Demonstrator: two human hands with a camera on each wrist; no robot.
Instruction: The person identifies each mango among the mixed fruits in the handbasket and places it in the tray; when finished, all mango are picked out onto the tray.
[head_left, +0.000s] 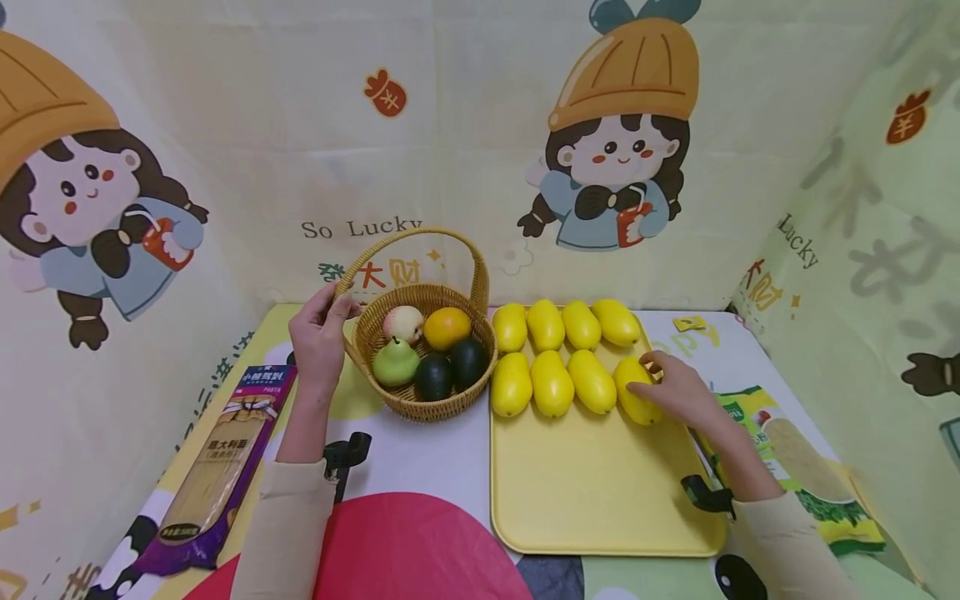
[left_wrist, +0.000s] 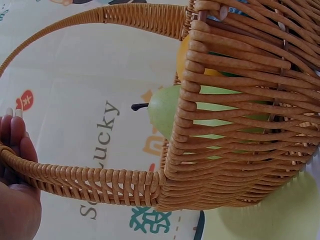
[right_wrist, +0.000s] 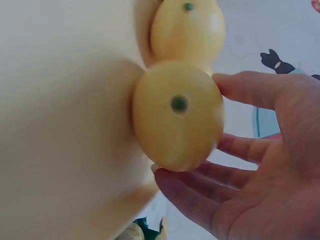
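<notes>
My left hand grips the left side of the handle of a wicker basket; in the left wrist view the fingers curl about the handle. Inside the basket lie a pale pink peach, an orange, a green pear and two dark green avocados. At the right end of the front row of yellow mangoes, my right hand holds one mango between thumb and fingers. That mango lies on a yellow tray, close beside its neighbour.
Several more mangoes stand in two rows at the tray's far end. A purple pasta packet lies left of my left arm. To the right, a green-and-yellow bag lies partly behind my right forearm. A printed cloth wall rises behind the table.
</notes>
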